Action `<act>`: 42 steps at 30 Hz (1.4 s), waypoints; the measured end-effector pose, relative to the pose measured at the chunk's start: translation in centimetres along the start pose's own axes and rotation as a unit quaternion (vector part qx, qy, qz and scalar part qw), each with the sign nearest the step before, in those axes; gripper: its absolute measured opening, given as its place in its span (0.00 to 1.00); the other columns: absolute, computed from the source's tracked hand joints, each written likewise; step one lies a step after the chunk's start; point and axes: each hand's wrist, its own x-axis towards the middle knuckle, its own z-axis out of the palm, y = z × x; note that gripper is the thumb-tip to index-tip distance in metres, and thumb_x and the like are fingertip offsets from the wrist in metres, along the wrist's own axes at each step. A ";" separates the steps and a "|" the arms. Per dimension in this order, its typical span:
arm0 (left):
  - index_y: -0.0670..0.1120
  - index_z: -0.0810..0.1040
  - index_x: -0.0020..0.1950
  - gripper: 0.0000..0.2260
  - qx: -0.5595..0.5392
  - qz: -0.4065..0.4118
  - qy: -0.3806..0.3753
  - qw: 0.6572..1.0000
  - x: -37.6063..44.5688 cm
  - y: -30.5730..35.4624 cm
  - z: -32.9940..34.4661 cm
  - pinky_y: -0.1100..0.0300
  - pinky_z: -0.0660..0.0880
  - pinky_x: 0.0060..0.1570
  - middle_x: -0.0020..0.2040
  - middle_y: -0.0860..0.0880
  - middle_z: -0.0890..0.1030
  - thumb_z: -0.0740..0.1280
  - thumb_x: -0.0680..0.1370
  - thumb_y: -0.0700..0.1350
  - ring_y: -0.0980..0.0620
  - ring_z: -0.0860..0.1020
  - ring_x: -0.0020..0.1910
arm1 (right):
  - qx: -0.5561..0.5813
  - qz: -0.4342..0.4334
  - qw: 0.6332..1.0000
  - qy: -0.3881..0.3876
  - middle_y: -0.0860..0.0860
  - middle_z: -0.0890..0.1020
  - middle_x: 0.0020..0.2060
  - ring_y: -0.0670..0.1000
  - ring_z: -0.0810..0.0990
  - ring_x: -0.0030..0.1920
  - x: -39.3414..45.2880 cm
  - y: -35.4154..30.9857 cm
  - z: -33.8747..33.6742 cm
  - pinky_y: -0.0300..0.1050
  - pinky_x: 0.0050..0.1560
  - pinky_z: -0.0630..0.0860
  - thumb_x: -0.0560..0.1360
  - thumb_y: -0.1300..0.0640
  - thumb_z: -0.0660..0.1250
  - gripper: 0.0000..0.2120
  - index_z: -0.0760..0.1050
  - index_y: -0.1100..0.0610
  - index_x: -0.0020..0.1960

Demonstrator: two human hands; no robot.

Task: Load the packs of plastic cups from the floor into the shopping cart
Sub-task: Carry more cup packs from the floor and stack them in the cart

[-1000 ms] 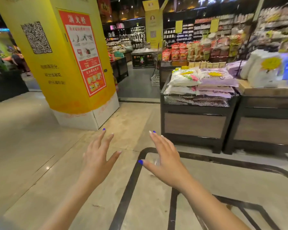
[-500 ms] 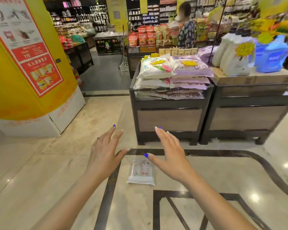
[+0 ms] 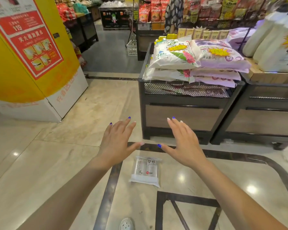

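Glossy beige floor [image 3: 40, 163] with dark inlaid lines. One pack of cups [image 3: 146, 170] lies flat on it. My shoe [image 3: 126, 224] just behind.

Open floor [image 3: 56, 163] lies all around the pack of cups [image 3: 146, 170], so I can come at it from either side or from above. My left hand [image 3: 118, 143] and right hand [image 3: 184, 143] hang spread over it, touching nothing. The dark display stand [image 3: 181, 117] blocks the way just beyond; the yellow pillar [image 3: 32, 72] stands well off left
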 end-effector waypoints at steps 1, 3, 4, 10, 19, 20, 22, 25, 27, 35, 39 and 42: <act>0.53 0.59 0.77 0.41 0.007 0.006 -0.006 1.000 0.9 -1.0 0.7 0.45 0.53 0.73 0.78 0.52 0.58 0.41 0.70 0.74 0.48 0.58 0.75 | -0.011 0.008 1.000 -0.002 0.44 0.49 0.79 0.51 0.46 0.79 1.1 0.1 0.7 0.53 0.77 0.51 0.75 0.32 0.61 0.42 0.43 0.44 0.80; 0.53 0.58 0.77 0.42 0.013 0.018 -0.023 0.999 3.0 -3.1 2.3 0.45 0.52 0.74 0.78 0.51 0.57 0.40 0.69 0.74 0.48 0.57 0.76 | -0.027 0.028 0.999 -0.006 0.44 0.49 0.79 0.52 0.47 0.79 3.2 0.4 2.5 0.55 0.78 0.52 0.74 0.32 0.61 0.43 0.43 0.44 0.80; 0.53 0.57 0.77 0.42 0.016 0.023 -0.034 0.999 4.1 -4.2 3.2 0.45 0.51 0.74 0.79 0.51 0.56 0.40 0.69 0.74 0.47 0.55 0.76 | -0.034 0.040 0.999 -0.004 0.45 0.50 0.80 0.52 0.47 0.79 4.3 0.5 3.5 0.55 0.78 0.52 0.74 0.32 0.61 0.43 0.44 0.44 0.80; 0.52 0.63 0.75 0.37 0.067 0.074 -0.083 0.992 9.7 -10.2 10.1 0.41 0.54 0.73 0.77 0.48 0.62 0.49 0.73 0.72 0.42 0.61 0.75 | -0.066 0.120 0.990 -0.021 0.46 0.49 0.80 0.53 0.46 0.79 9.5 1.3 9.6 0.55 0.77 0.48 0.74 0.31 0.60 0.43 0.43 0.44 0.80; 0.49 0.72 0.70 0.37 0.068 0.120 -0.155 0.978 14.3 -14.1 23.0 0.40 0.66 0.66 0.70 0.46 0.73 0.49 0.72 0.72 0.42 0.72 0.67 | -0.095 0.170 0.976 -0.100 0.46 0.51 0.80 0.54 0.49 0.79 13.3 7.1 20.8 0.55 0.76 0.49 0.73 0.30 0.59 0.43 0.45 0.45 0.80; 0.49 0.72 0.70 0.38 0.066 0.115 -0.164 0.978 14.5 -14.3 25.0 0.41 0.66 0.66 0.70 0.46 0.73 0.49 0.72 0.72 0.42 0.72 0.67 | -0.094 0.171 0.975 -0.108 0.47 0.51 0.80 0.54 0.49 0.79 13.6 8.2 22.5 0.55 0.76 0.49 0.73 0.30 0.59 0.43 0.45 0.44 0.80; 0.49 0.73 0.69 0.38 0.056 0.107 -0.184 0.976 14.5 -14.7 29.9 0.41 0.67 0.66 0.70 0.46 0.73 0.49 0.72 0.72 0.41 0.72 0.67 | -0.093 0.173 0.973 -0.118 0.47 0.53 0.79 0.54 0.50 0.79 14.0 10.4 26.5 0.55 0.76 0.49 0.73 0.30 0.60 0.43 0.45 0.44 0.80; 0.49 0.73 0.69 0.38 0.050 0.098 -0.210 0.972 14.1 -15.2 38.8 0.41 0.68 0.66 0.71 0.47 0.72 0.49 0.71 0.72 0.41 0.72 0.67 | -0.086 0.174 0.970 -0.143 0.47 0.53 0.79 0.54 0.51 0.78 14.2 14.1 34.0 0.55 0.76 0.49 0.73 0.30 0.60 0.43 0.46 0.45 0.80; 0.49 0.75 0.67 0.37 0.038 0.100 -0.216 0.970 13.6 -15.6 45.4 0.40 0.70 0.63 0.70 0.46 0.73 0.51 0.71 0.72 0.40 0.74 0.65 | -0.083 0.169 0.968 -0.163 0.47 0.54 0.79 0.55 0.54 0.78 13.7 17.0 40.1 0.56 0.76 0.52 0.72 0.29 0.58 0.43 0.48 0.46 0.80; 0.50 0.69 0.72 0.40 0.036 0.106 -0.248 0.962 11.6 -17.9 72.1 0.42 0.66 0.67 0.73 0.46 0.69 0.46 0.71 0.74 0.40 0.70 0.69 | -0.075 0.175 0.955 -0.228 0.45 0.48 0.80 0.55 0.50 0.79 11.0 29.2 66.2 0.54 0.77 0.48 0.66 0.23 0.45 0.47 0.44 0.44 0.80; 0.51 0.61 0.76 0.42 0.041 0.097 -0.266 0.958 11.4 -18.8 83.4 0.43 0.59 0.71 0.77 0.47 0.63 0.45 0.70 0.75 0.41 0.65 0.72 | -0.046 0.197 0.953 -0.225 0.46 0.49 0.80 0.54 0.50 0.79 11.1 33.6 76.3 0.53 0.77 0.49 0.72 0.29 0.61 0.45 0.45 0.45 0.80; 0.51 0.56 0.78 0.44 0.035 0.081 -0.270 0.959 10.8 -19.2 89.3 0.44 0.59 0.71 0.77 0.45 0.60 0.42 0.69 0.76 0.41 0.66 0.71 | -0.015 0.205 0.956 -0.211 0.47 0.51 0.80 0.53 0.53 0.78 11.1 35.9 81.5 0.54 0.77 0.53 0.69 0.29 0.62 0.48 0.47 0.47 0.80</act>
